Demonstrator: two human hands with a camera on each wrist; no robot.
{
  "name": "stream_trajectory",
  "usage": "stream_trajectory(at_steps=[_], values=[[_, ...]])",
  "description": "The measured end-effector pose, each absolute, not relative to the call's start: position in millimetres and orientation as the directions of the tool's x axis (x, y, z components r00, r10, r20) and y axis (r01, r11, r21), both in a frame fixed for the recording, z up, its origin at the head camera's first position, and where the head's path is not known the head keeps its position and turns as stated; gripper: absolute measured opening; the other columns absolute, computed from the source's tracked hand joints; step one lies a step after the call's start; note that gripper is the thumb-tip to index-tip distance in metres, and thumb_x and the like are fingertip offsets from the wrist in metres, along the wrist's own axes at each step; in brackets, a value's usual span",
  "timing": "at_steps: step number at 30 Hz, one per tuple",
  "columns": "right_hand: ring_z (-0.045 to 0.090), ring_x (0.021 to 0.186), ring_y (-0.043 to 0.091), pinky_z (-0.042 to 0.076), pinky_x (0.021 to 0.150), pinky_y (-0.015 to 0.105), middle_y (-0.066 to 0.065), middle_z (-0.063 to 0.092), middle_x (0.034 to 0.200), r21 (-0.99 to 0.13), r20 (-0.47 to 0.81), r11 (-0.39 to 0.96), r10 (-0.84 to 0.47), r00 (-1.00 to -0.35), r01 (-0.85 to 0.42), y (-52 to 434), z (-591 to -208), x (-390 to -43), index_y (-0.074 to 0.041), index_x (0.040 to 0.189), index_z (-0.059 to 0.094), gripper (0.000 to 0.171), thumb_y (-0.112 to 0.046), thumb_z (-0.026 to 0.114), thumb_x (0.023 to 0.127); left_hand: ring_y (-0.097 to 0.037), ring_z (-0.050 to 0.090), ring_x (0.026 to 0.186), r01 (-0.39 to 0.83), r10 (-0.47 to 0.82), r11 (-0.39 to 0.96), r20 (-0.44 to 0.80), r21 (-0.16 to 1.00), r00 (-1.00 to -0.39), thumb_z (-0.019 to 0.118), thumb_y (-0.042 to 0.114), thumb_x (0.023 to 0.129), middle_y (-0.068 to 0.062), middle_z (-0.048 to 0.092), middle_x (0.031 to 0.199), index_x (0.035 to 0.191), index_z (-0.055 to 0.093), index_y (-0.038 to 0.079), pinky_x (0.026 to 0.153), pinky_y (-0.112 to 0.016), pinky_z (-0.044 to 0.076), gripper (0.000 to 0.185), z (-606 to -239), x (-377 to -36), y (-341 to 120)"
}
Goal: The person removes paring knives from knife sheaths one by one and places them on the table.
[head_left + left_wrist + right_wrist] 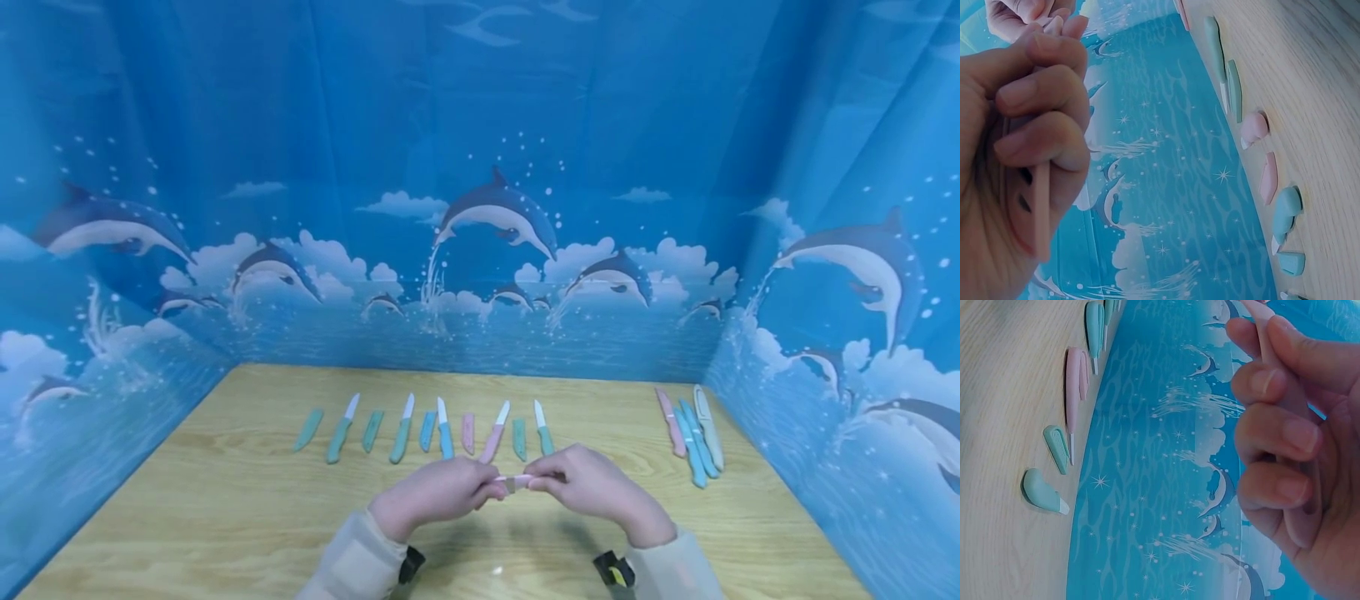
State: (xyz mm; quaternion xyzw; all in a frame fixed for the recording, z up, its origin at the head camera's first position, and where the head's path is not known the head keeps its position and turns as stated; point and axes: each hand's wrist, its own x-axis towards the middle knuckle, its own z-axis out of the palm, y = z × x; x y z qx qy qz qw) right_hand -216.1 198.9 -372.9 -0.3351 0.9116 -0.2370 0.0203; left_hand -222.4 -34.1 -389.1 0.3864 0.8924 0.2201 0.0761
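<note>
- Dolphin-print blue backdrop (pixel 480 167) encloses a wooden table (pixel 225 517).
- Row on table: five bare-bladed knives (pixel 401 429), five sheaths (pixel 372 430).
- Right pile: four sheathed knives (pixel 693 442).
- No legible writing.
- Left hand (pixel 435 492) and right hand (pixel 588 483) each pinch one end of a pink knife (pixel 513 481), held above the table's centre.

No legible text, label, brand or number anywhere in view

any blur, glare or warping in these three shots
Head view: wide-angle bowing, soft even light, a faint shadow under the hands, a small glare spot on the table, slightly soft detail. Left wrist view: the left hand looms close and soft; the knives along the table look sharper. Right wrist view: the right hand is blurred, the scene tilted.
</note>
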Motion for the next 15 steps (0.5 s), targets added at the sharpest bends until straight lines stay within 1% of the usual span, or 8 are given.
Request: stream_trajectory(at_steps=[5, 12, 15], values=[[0.056, 0.068, -0.005, 0.051, 0.068, 0.024, -0.005, 0.074, 0.094, -0.439, 0.117, 0.660, -0.631, -0.767, -0.610, 200.1, -375.5, -215.5, -0.020, 0.101, 0.075, 0.022, -0.034, 0.058, 0.096, -0.001, 0.033, 0.046, 0.651, 0.717, 0.611, 0.031, 0.451, -0.696, 0.048, 0.036, 0.100, 0.012, 0.046, 0.060, 0.094, 0.067, 0.013, 0.047, -0.016, 0.039, 0.031, -391.6, -221.4, -35.1], [0.053, 0.065, -0.005, 0.050, 0.067, 0.024, -0.005, 0.074, 0.094, -0.442, 0.107, 0.676, -0.613, -0.783, -0.589, 202.3, -376.3, -216.3, -0.021, 0.101, 0.075, 0.022, -0.035, 0.059, 0.095, 0.000, 0.031, 0.046, 0.643, 0.706, 0.619, 0.039, 0.450, -0.707, 0.049, 0.036, 0.100, 0.012, 0.044, 0.059, 0.094, 0.068, 0.012, 0.045, -0.015, 0.036, 0.031, -392.1, -221.9, -35.6], [0.054, 0.065, -0.005, 0.050, 0.067, 0.024, -0.004, 0.074, 0.095, -0.436, 0.115, 0.673, -0.617, -0.779, -0.598, 202.5, -375.7, -218.5, -0.020, 0.101, 0.075, 0.022, -0.034, 0.059, 0.095, -0.001, 0.031, 0.046, 0.644, 0.706, 0.619, 0.041, 0.449, -0.707, 0.048, 0.035, 0.100, 0.012, 0.044, 0.059, 0.095, 0.068, 0.012, 0.045, -0.016, 0.036, 0.031, -390.6, -222.2, -35.9]])
